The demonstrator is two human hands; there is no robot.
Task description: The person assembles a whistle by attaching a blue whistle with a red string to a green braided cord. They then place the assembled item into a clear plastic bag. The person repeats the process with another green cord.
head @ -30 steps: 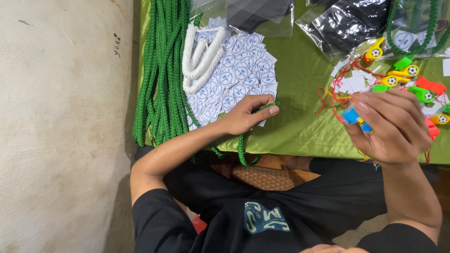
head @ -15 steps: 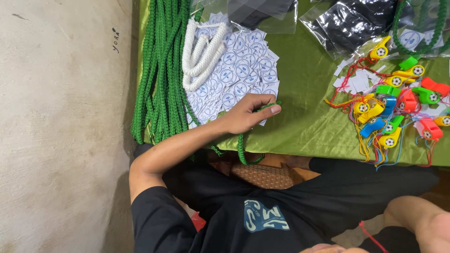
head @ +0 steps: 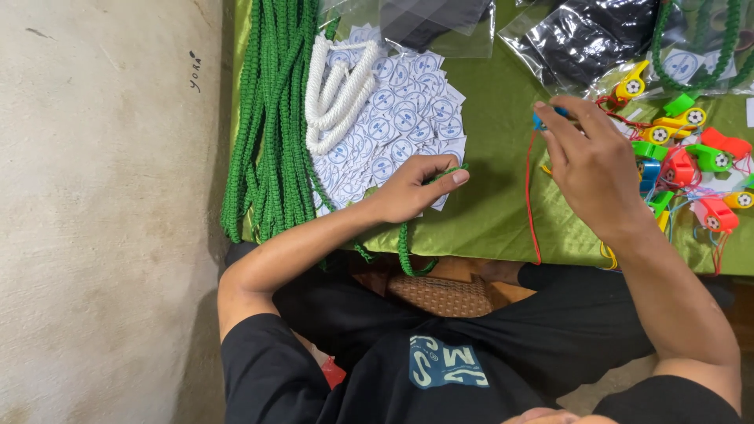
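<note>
The left hand [head: 412, 188] rests on a pile of small white round-printed paper tags [head: 400, 110], pinching a green braided cord [head: 406, 250] that hangs over the green tablecloth's [head: 495, 204] edge. The right hand [head: 589, 165] holds a small blue plastic whistle [head: 542, 119] with a red string [head: 531, 196] dangling, beside a heap of coloured plastic whistles [head: 691, 157].

Bunch of colourful whistles [head: 691, 157] just right of the right hand, white cord [head: 338, 94] (looped) above the left.
</note>
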